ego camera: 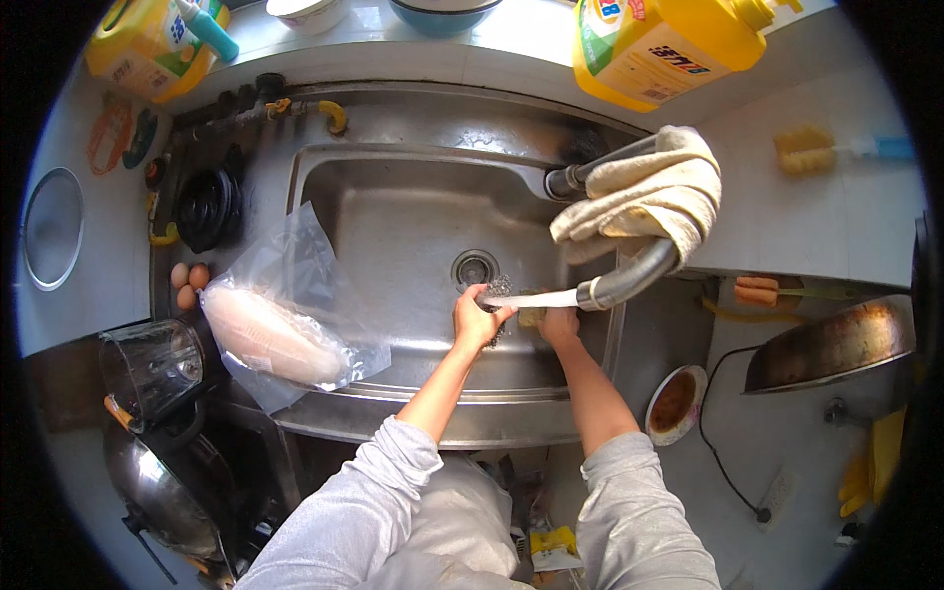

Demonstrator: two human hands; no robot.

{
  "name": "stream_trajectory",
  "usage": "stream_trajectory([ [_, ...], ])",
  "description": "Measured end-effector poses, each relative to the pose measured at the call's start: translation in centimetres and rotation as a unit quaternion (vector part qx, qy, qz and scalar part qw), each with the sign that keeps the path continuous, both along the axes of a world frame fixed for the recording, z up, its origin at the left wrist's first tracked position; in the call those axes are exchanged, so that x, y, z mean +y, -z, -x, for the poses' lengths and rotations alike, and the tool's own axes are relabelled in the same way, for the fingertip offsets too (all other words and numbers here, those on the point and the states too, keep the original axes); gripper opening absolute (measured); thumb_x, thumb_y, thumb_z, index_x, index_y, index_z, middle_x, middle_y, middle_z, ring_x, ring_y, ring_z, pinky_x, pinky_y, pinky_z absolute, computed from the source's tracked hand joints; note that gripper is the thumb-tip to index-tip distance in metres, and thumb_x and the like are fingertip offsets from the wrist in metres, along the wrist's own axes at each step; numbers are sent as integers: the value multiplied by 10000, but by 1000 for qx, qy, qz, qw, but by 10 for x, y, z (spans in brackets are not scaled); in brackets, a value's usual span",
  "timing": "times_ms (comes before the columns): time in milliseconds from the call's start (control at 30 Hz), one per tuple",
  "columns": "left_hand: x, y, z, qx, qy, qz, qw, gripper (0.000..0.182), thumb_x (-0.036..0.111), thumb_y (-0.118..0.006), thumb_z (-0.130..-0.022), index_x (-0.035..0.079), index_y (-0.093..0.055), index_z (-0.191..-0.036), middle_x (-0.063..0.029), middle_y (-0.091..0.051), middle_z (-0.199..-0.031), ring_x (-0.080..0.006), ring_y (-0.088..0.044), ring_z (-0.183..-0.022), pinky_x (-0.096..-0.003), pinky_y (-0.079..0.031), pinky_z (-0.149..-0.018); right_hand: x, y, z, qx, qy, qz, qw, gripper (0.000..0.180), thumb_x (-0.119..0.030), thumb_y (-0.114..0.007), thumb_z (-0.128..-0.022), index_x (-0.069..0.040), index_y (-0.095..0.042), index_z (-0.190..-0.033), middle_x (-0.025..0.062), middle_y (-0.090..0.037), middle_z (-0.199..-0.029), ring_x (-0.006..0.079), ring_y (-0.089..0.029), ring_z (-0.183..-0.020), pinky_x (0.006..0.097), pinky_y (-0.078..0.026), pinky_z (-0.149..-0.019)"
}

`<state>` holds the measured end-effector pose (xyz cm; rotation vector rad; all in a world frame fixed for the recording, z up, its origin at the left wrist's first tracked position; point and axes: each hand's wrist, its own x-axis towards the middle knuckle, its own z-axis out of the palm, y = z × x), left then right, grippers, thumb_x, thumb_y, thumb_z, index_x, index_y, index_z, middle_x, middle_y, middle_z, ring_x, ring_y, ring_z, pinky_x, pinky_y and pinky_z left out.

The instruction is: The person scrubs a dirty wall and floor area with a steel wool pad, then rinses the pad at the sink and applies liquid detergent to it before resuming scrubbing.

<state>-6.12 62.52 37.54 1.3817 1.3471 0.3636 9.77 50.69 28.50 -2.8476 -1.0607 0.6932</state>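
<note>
Over the stainless steel sink point(398, 236), my left hand point(476, 318) grips a grey steel wool scourer point(500, 286). Water point(542, 299) streams from the faucet point(638, 276) onto that hand and the scourer. Just to the right, partly behind the stream and the spout, my right hand point(562, 324) holds a yellowish sponge point(529, 317); its fingers are partly hidden. The drain point(475, 270) lies beyond my left hand. A cream cloth point(664, 188) is draped over the faucet's bend.
Packaged pale fish fillets point(273, 332) in a clear plastic bag lie across the sink's left edge. Beside them are three eggs point(189, 284) and a glass jug point(155, 372). Yellow detergent bottles point(664, 51) line the ledge. At right, a bowl point(675, 405) holds brown contents.
</note>
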Motion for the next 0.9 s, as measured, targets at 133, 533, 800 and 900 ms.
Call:
stream_trajectory([
  [133, 11, 0, -1, -4, 24, 32, 999, 673, 279, -893, -570, 7, -599, -1111, -199, -665, -1025, -308, -636, -996, -385, -490, -857, 7, -5, -9, -22, -80, -31, 996, 435, -179, -709, -745, -112, -602, -1161, 172, -597, -1121, 372, -584, -1032, 499, -473, -845],
  [533, 5, -2, -6, 8, 26, 29, 999, 571, 155, -819, -638, -10, -600, -1139, -210, -668, -1048, -334, -647, -1002, -384, -506, -861, 141, -160, 2, 88, -49, -357, 929, 471, -140, -673, -764, -43, -545, -1207, 208, -590, -1096, 362, -598, -973, 420, -479, -838],
  [800, 9, -15, -8, -42, 27, -1, 999, 568, 164, -864, -582, 28, -568, -1048, -164, -667, -909, -282, -661, -875, -367, -507, -784, 233, -159, -11, -158, -8, -422, 893, 733, -91, -654, -803, -102, -306, -1448, 209, -370, -1409, 415, -424, -1248, 470, -342, -1048],
  [900, 9, -9, 0, -37, 17, -49, 998, 568, 199, -880, -559, 42, -510, -959, -152, -631, -841, -263, -627, -811, -373, -490, -729, 223, -158, -4, -109, -46, -472, 874, 657, -88, -637, -816, -86, -371, -1416, 204, -372, -1413, 407, -402, -1275, 458, -332, -1066],
])
